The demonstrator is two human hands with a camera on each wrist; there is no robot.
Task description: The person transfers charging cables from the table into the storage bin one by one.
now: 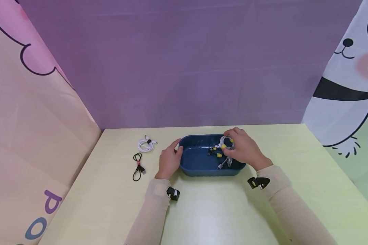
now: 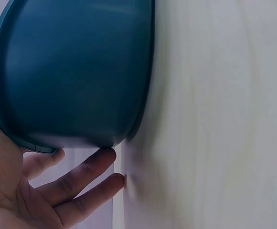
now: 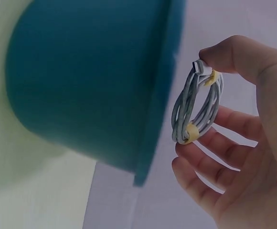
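A blue bin (image 1: 202,172) stands on the table; in it lie a black cable with yellow ties (image 1: 218,155) and a white cable with a metal plug (image 1: 229,161). My right hand (image 1: 245,148) pinches a coiled grey-white cable (image 3: 196,107) with yellow ties between thumb and fingers, above the bin's right end. At the left end, my left hand (image 1: 169,160) holds the bin's rim, thumb over the edge; in the left wrist view its fingers (image 2: 81,174) reach along the outer wall of the bin (image 2: 76,71).
Left of the bin on the table (image 1: 208,211) lie a coiled white cable (image 1: 146,145) with a black tie and, nearer the front, a black cable (image 1: 138,167) with a red tie. A purple cloth (image 1: 187,68) hangs behind the table, with printed cloths at both sides.
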